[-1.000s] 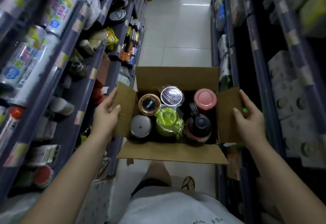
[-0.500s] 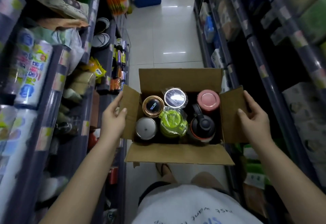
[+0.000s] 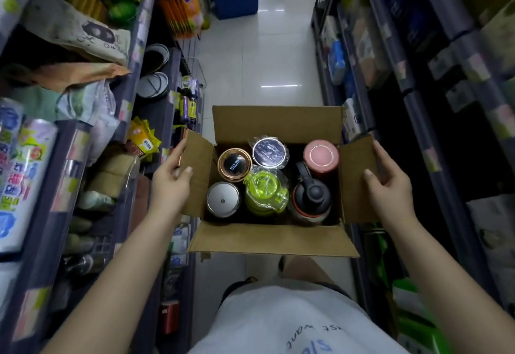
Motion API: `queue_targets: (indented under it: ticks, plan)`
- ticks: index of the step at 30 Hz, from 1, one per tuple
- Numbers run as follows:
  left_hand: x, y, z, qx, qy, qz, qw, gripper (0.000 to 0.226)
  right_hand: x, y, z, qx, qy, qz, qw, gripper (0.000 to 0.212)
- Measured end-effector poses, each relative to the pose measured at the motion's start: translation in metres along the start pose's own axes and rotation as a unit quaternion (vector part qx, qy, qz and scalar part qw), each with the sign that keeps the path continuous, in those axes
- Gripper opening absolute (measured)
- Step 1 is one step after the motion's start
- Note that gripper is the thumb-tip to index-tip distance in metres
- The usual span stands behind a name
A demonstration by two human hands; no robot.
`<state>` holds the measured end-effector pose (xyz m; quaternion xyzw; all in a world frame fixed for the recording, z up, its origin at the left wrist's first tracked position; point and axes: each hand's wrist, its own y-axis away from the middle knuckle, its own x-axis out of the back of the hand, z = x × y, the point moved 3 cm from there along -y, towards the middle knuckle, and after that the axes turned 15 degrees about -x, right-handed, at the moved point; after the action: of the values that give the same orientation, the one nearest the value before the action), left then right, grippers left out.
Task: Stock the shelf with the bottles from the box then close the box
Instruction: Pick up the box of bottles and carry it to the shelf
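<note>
The open box is carried between both hands; left hand and right hand each clamp a side flap. Six bottles stand upright inside, between the hands, tops up; the silver one is nearest the left hand

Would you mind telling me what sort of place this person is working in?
Most likely a narrow shop aisle: shelves packed with packaged goods on the left, more shelving on the right, a tiled floor between, and an open cardboard box of bottles being carried in.
</note>
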<state>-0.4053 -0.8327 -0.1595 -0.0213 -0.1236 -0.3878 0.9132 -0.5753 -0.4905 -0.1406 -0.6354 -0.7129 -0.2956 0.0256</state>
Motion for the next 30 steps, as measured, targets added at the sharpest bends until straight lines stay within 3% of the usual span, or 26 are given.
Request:
queue_targets:
  ticks: [12, 22, 30]
  plan:
    - [-0.038, -0.098, 0.014, 0.022, 0.003, 0.065, 0.998, 0.071, -0.029, -0.127, -0.096, 0.036, 0.030, -0.072, 0.996, 0.056]
    - [-0.020, -0.158, -0.001, 0.032, 0.015, 0.107, 0.994, 0.067, -0.101, -0.186, -0.148, 0.049, 0.041, -0.105, 0.992, 0.058]
    - [0.012, -0.136, -0.016, 0.067, 0.033, 0.242, 0.967, 0.061, -0.173, -0.202, -0.205, 0.116, 0.134, -0.188, 0.966, 0.056]
